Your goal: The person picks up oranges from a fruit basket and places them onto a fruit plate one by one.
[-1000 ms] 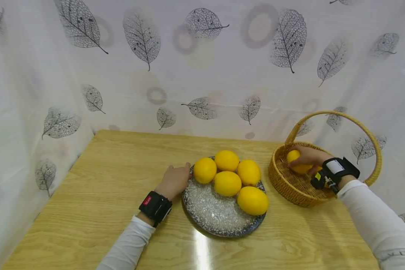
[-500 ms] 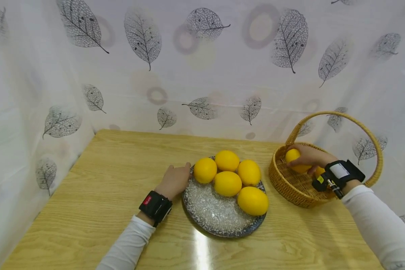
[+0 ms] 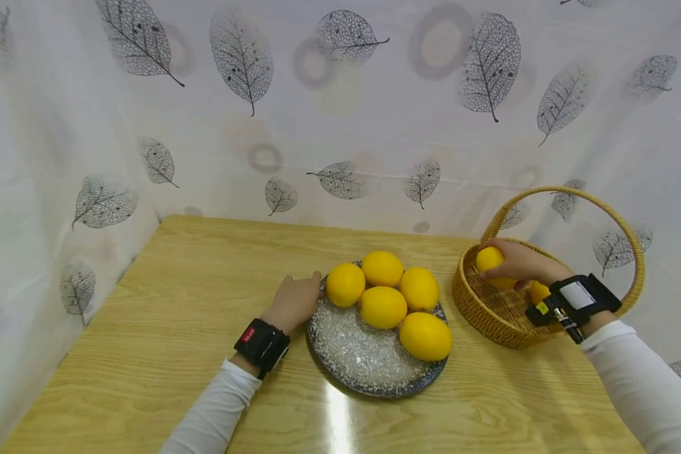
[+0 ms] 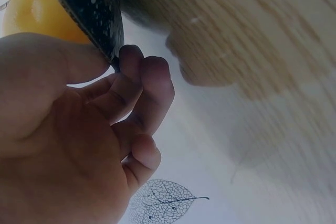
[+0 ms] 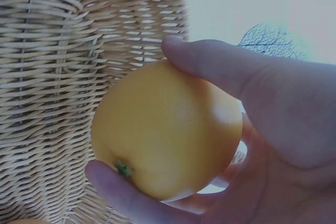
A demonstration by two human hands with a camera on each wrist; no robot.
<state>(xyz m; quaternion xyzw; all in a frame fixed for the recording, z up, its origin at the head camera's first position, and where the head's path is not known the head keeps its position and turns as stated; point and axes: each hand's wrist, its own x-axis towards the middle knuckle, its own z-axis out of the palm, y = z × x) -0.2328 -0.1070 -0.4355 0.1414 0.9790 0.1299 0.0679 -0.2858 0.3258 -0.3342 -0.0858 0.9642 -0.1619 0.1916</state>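
My left hand (image 3: 297, 302) pinches the left rim of a round speckled plate (image 3: 357, 359), thumb above and fingers curled below, as the left wrist view shows. Several lemons (image 3: 383, 308) lie on the plate, mostly toward its back and right. Inside the wicker basket (image 3: 479, 321) at the right, my right hand (image 3: 524, 261) grips another lemon (image 5: 168, 129), thumb on one side and fingers round the other. Its green stem end shows in the right wrist view. Part of one more lemon (image 3: 539, 291) peeks out under the right wrist.
The basket's tall arched handle (image 3: 596, 205) rises over the right forearm. Both stand on a wooden table (image 3: 204, 271), whose bare wood stretches to the left. A white leaf-print curtain (image 3: 374, 126) hangs behind the table and along its sides.
The right hand has shifted slightly up and left in the basket with its lemon, and the lemon under the wrist shows more. The left hand and plate have stayed put.
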